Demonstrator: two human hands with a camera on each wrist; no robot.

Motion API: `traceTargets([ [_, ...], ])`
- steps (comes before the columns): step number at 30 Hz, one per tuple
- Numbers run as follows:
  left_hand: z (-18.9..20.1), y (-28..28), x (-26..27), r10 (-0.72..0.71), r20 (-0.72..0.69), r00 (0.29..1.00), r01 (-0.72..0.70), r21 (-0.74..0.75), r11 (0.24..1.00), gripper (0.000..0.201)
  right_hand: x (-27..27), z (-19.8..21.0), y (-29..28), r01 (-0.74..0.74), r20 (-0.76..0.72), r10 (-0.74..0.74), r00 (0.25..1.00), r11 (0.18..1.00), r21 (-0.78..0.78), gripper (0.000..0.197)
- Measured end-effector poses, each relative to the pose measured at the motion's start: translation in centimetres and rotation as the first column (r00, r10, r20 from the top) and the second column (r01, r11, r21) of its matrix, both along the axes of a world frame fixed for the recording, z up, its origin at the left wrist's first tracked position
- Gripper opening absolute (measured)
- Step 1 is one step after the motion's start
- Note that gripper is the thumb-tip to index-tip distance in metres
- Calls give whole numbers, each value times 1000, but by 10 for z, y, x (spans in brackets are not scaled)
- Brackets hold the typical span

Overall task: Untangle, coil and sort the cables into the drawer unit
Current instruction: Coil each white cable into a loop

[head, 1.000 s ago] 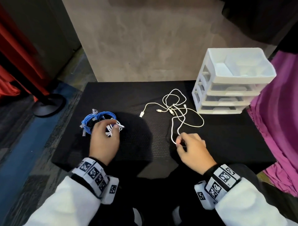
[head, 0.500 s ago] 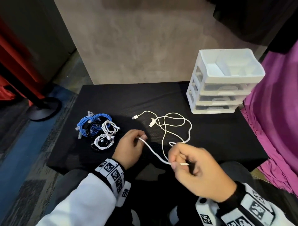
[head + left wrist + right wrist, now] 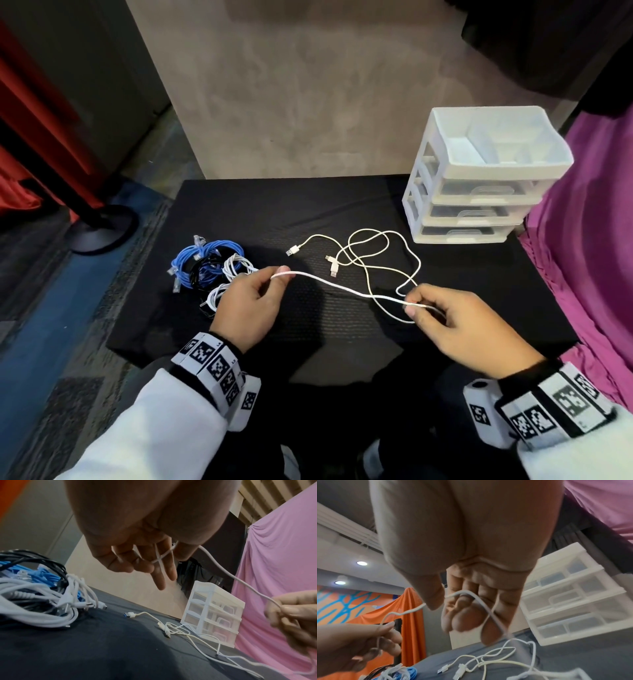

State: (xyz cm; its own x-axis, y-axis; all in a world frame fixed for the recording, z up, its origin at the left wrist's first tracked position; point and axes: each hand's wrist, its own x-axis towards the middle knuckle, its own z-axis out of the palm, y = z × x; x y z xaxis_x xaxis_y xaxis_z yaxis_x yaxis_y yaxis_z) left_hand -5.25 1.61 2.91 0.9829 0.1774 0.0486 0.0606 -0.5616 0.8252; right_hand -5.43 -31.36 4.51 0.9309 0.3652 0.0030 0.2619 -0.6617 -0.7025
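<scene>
A black cloth-covered tabletop [image 3: 342, 198] stands against a mottled grey-beige plaster wall [image 3: 308, 85]. To the left, red drapery [image 3: 37, 113] hangs above a round black stand base [image 3: 102, 228] on blue and grey patterned carpet [image 3: 44, 308]. Magenta fabric [image 3: 589, 240] is draped on the right. Recessed round ceiling lights [image 3: 361, 563] glow overhead.

Black table [image 3: 274, 202] — bundled cables [image 3: 212, 270], loose white cables [image 3: 376, 253], drawer unit [image 3: 479, 178].
</scene>
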Motion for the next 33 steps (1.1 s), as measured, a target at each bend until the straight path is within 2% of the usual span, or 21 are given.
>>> traceTargets([
  [3, 0, 0, -6, -130, -76, 989, 129, -15, 992, 24, 8, -7, 2, -36, -127, 33, 991, 999, -22, 33],
  [4, -1, -3, -9, -193, -136, 972, 193, -14, 981, 27, 14, -9, 2, -50, -183, 51, 982, 999, 9, 48],
  [6, -6, -8, -15, -291, -223, 931, 301, 12, 954, 29, 28, -17, 1, -59, -287, 105, 952, 985, 165, 74],
  [9, -16, -12, -21, -328, -287, 900, 354, 44, 934, 28, 44, -23, 0, -66, -366, 217, 905, 921, 383, 79],
  [11, -24, -11, -25, -345, -371, 862, 371, -2, 929, 29, 47, -26, 1, -112, -390, 260, 883, 925, 363, 62],
  [13, -31, -4, -27, -356, -445, 822, 379, -41, 925, 29, 51, -34, 1, -200, -398, 292, 870, 946, 256, 53],
  [15, -38, 2, -30, -351, -478, 805, 383, -33, 923, 24, 54, -42, -3, -209, -397, 307, 865, 940, 271, 64],
  [17, -42, 7, -32, -356, -482, 801, 392, -27, 919, 16, 56, -46, -9, -151, -380, 302, 874, 913, 379, 92],
  [18, -44, 10, -33, -371, -480, 795, 400, -45, 916, 15, 54, -44, -11, -109, -379, 298, 876, 889, 445, 99],
  [20, -44, 12, -35, -432, -489, 757, 446, -96, 890, 38, 51, -41, -11, 14, -423, 257, 869, 841, 540, 94],
  [22, -42, 8, -33, -502, -508, 700, 504, -146, 851, 56, 54, -45, -7, 121, -454, 139, 880, 859, 498, 78],
  [23, -41, 4, -30, -520, -507, 688, 521, -154, 839, 57, 58, -51, -4, 148, -430, 54, 901, 894, 424, 68],
  [25, -41, -7, -18, -510, -487, 709, 516, -134, 846, 54, 69, -63, 6, 210, -374, -103, 922, 944, 256, 50],
  [27, -44, -21, -5, -476, -447, 758, 477, -120, 871, 48, 80, -74, 12, 286, -376, -205, 904, 943, 173, 52],
  [29, -47, -34, 8, -441, -400, 803, 430, -123, 895, 34, 91, -82, 17, 327, -347, -279, 895, 941, 85, 59],
  [31, -48, -44, 19, -405, -376, 834, 395, -107, 913, 28, 101, -91, 21, 345, -297, -328, 897, 939, 6, 55],
  [33, -49, -49, 25, -385, -379, 842, 381, -87, 920, 31, 107, -99, 20, 379, -273, -360, 892, 925, 16, 44],
])
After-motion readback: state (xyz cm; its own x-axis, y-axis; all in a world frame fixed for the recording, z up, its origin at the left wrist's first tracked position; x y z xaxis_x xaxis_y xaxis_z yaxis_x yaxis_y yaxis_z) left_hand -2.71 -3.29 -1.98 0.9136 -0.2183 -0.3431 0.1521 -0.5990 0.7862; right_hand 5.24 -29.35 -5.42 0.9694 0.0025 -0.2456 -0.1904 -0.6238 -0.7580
